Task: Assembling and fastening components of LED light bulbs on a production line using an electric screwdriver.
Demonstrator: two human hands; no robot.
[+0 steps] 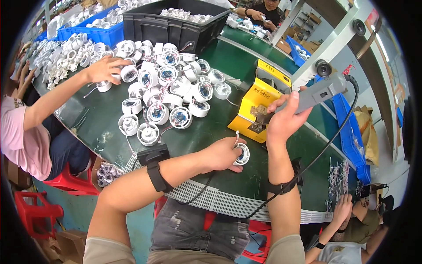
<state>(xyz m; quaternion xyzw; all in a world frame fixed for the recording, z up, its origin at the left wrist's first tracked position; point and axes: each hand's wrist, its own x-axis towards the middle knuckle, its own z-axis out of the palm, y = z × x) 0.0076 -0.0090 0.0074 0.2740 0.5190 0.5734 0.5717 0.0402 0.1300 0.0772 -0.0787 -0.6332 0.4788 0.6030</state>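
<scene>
Both forearms bare. Black strap with a boxy black module on left wrist [154,169], black band on right wrist [281,187]. Beige short sleeves [105,253], distressed dark grey denim shorts [198,231].

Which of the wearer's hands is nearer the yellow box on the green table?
Right. The right hand, gripping a grey tool, is just beside the yellow box, over its right edge. The left hand holds a white round part lower down, below the box.
</scene>
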